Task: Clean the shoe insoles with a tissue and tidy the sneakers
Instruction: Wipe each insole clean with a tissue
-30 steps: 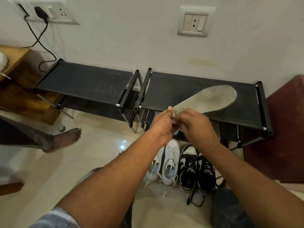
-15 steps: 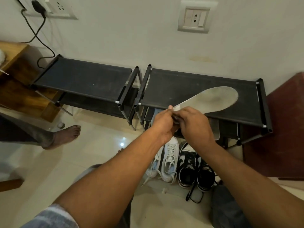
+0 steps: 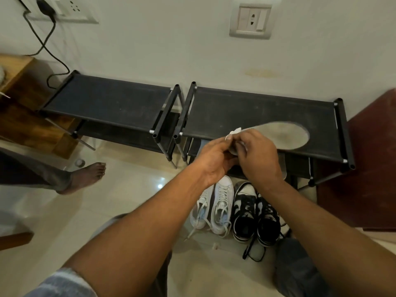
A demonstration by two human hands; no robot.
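1. My left hand (image 3: 214, 161) pinches the heel end of a grey insole (image 3: 285, 136), fingers closed on it, in the air over the front edge of the right-hand black shoe rack (image 3: 246, 108).
2. My right hand (image 3: 259, 155) meets the left at that same heel end, its fingers curled tight around a small white tissue (image 3: 234, 131) pressed against the insole; a corner of the tissue pokes up between the two hands.
3. The insole runs out to the right from my hands, its broad toe end lying across the view of the rack's fabric top; I cannot tell whether it touches the fabric.
4. Its surface looks dull and smudged.
5. On the pale floor (image 3: 107, 211) below my wrists stand two pairs of sneakers, toes toward the rack: a white pair (image 3: 216, 204) on the left and a black-and-white pair (image 3: 255, 213) just beside it on the right, laces loose.
6. A second black rack (image 3: 107, 99) stands just left of the first, both against the wall.
7. A bare foot (image 3: 87, 176) of another person rests on the floor at the left.
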